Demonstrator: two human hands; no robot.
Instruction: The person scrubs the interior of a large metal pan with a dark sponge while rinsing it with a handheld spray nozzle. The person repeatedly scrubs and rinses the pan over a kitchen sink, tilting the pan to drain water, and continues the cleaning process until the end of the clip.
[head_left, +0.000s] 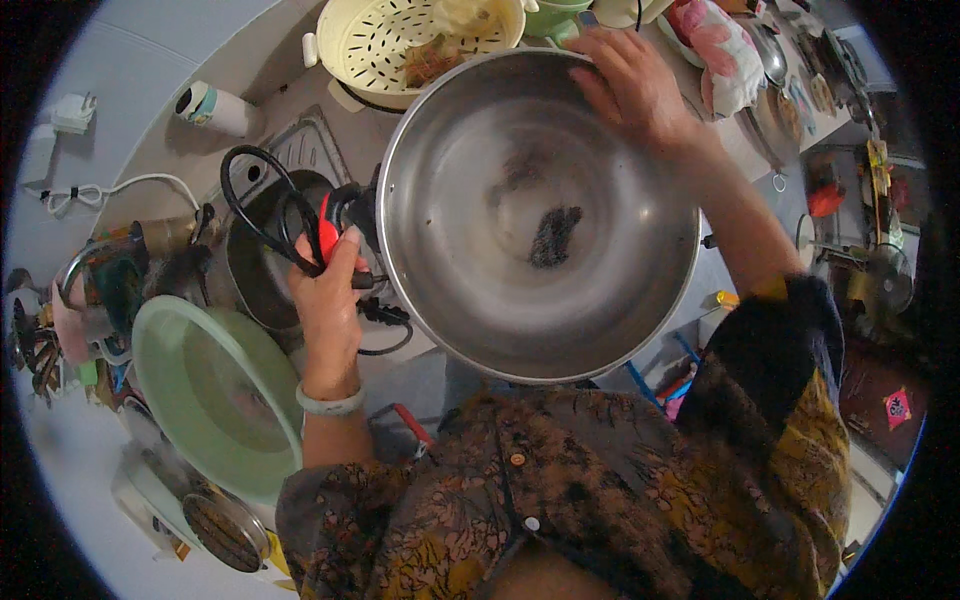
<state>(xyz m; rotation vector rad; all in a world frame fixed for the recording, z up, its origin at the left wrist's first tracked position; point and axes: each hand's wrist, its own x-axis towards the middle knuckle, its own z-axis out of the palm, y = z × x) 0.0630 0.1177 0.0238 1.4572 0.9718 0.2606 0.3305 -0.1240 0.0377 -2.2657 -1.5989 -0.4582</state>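
A large round metal pan is tilted up before me, with a dark scorched-looking patch and brownish stains inside. My left hand grips the red and black handle at the pan's left side, together with a looped black power cord. At the top right rim lies my right hand, somewhat blurred, its fingers over the edge; whether it grips the rim is unclear. Below the left hand, a black plug with a cord hangs near the counter edge.
A metal sink lies left of the pan, beside a green plastic basin. Behind the pan stands a cream colander with food scraps. A paper roll and a floral cloth are on the counter.
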